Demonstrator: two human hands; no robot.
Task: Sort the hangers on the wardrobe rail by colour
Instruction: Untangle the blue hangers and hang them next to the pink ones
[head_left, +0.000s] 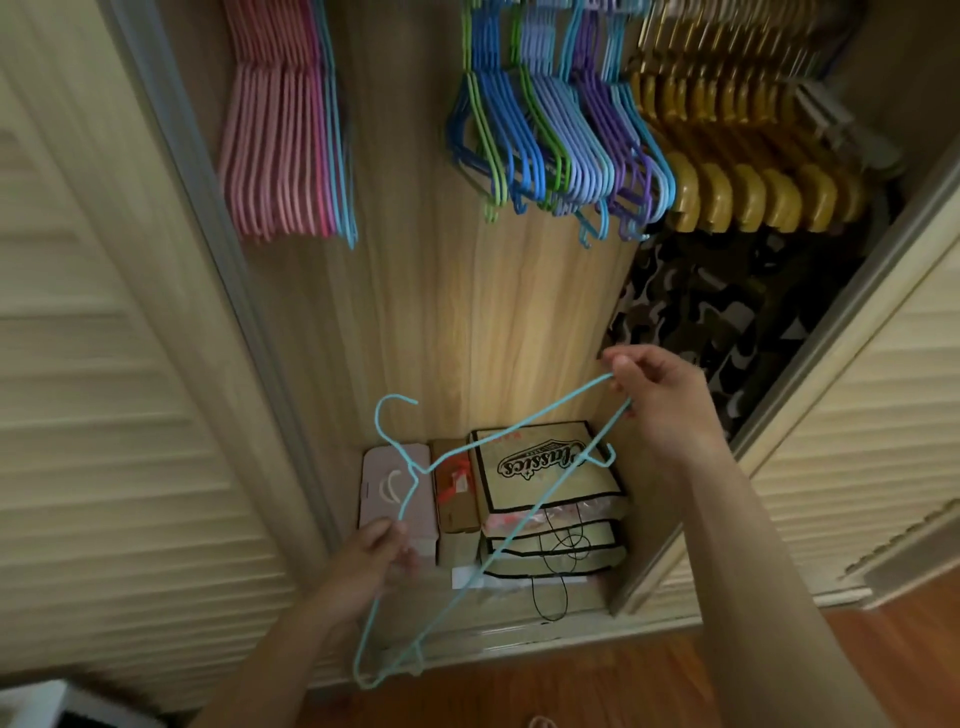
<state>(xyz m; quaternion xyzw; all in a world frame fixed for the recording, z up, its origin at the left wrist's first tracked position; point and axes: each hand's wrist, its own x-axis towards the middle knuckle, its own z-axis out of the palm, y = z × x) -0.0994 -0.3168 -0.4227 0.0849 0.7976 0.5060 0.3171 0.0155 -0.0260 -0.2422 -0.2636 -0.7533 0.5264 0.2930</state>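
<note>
Both hands are holding a light-blue wire hanger (519, 431) low in front of the wardrobe, well below the rail. Left hand (363, 566) is pinching one arm, right hand (660, 395) is pinching the far-right tip. Pink hangers (275, 150) are hanging far left, blue/purple bunch (561, 135) mid, gold ones (748, 156) right.

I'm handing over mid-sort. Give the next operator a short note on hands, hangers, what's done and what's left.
Left hand and right hand both grip one light blue wire hanger, off the rail, low before the open wardrobe.
Rail: pink hangers at left with a few light blue hangers beside them; mixed blue, green and purple hangers in the middle; gold hangers at right.
Left: hang this one with the light blue group, then sort the mixed bunch.
</note>
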